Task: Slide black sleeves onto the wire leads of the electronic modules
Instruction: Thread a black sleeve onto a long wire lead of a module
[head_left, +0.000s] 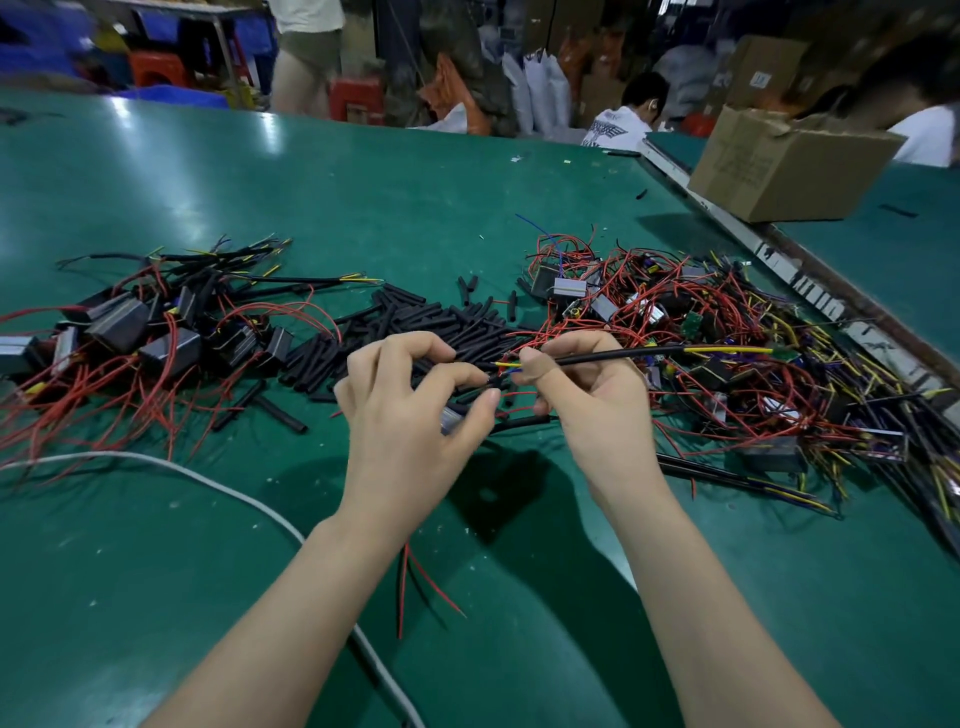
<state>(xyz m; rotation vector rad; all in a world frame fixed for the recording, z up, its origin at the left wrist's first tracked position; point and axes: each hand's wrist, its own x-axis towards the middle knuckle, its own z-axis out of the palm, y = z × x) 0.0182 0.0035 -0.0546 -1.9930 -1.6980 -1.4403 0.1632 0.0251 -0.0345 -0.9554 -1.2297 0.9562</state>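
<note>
My left hand (410, 400) pinches a short black sleeve (493, 382) between thumb and forefinger and holds a small module, mostly hidden in the palm, whose red leads (415, 582) hang below the wrist. My right hand (582, 384) pinches a thin black cable (623, 355) with yellow and blue wire ends; its near tip meets the sleeve between my two hands. Loose black sleeves (415, 322) lie heaped on the green table just beyond my hands.
Modules with sleeved leads (156, 322) lie piled at the left. A tangle of modules with red wires (727, 338) lies at the right. A white cord (218, 486) crosses the near table. A cardboard box (784, 161) stands far right, people beyond.
</note>
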